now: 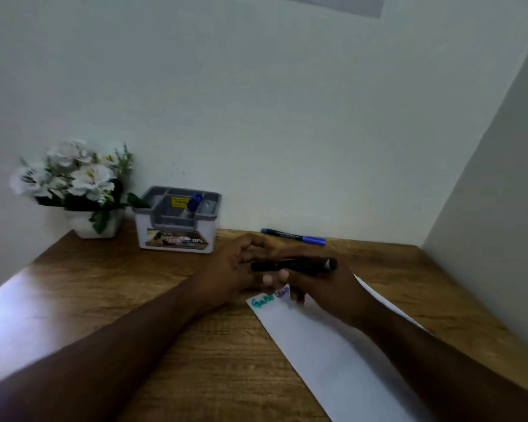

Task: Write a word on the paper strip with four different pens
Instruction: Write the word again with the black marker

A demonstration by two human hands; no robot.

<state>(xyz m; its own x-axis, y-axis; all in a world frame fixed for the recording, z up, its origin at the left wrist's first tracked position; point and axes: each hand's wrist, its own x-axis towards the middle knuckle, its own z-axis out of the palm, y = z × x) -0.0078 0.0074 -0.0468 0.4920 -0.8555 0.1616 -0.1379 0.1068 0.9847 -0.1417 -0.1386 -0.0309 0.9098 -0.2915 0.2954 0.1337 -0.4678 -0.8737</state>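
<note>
A white paper strip (326, 354) lies slanted on the wooden desk (128, 284), with a green word and a purple word at its far end. A black pen (293, 264) is held level above that end, gripped by both hands. My left hand (235, 269) holds its left part and my right hand (323, 287) holds its right part. Whether the cap is on or off is blurred. A blue pen (293, 236) lies capped on the desk near the wall behind my hands.
A grey and white pen holder (177, 220) with a blue pen standing in it sits at the back by the wall. A white pot of white flowers (73, 184) stands to its left. A grey side panel rises on the right.
</note>
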